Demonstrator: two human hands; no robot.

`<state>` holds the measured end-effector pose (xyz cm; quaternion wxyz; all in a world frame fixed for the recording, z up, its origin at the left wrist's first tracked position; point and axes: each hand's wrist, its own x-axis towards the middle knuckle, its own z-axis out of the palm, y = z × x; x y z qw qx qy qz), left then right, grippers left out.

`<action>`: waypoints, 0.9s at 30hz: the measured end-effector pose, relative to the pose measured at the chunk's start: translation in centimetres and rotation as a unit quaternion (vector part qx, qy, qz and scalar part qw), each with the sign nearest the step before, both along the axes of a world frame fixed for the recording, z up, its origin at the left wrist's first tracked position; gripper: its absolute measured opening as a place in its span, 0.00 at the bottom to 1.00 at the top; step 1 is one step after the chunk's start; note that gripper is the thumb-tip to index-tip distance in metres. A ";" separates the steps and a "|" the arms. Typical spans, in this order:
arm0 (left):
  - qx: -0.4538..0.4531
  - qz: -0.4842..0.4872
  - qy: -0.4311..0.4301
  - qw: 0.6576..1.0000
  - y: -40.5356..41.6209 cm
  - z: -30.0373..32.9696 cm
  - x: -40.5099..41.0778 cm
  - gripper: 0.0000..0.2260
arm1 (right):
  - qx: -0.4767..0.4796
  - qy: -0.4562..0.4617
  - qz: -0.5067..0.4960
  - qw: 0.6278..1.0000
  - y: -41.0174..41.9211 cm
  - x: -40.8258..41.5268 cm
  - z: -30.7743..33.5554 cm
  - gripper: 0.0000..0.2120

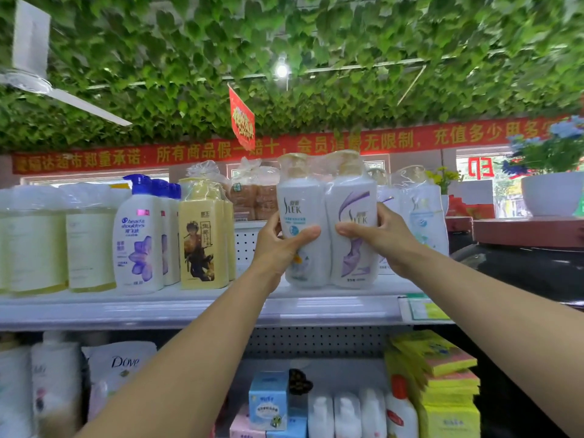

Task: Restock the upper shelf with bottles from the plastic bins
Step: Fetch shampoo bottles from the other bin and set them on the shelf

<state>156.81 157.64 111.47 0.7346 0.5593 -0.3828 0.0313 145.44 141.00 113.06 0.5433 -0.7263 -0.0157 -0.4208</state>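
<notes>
Left hand (281, 245) and right hand (384, 238) each grasp one side of the shrink-wrapped twin-pack of bottles (328, 222), thumbs across the labels. A two-sided hold likely keeps the pair upright. Pack base sits at the front edge of the upper shelf (196, 306), in the gap between the yellow bottle (202, 235) and a matching pack (423, 216). Behind: pegboard.
</notes>
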 end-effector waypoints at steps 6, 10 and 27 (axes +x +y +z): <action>0.019 0.009 0.042 0.999 -1.2 -0.1 0.9 0.24 | -0.002 0.015 -0.021 1.000 -0.5 1.8 -0.3 0.17; 0.067 0.012 0.005 0.998 -1.2 -0.7 1.3 0.31 | -0.042 0.030 -0.036 0.998 -1.2 2.0 -1.1 0.15; 0.127 0.079 -0.063 0.987 -1.3 -2.4 1.9 0.23 | -0.149 0.107 -0.071 0.980 -1.3 1.0 -3.4 0.28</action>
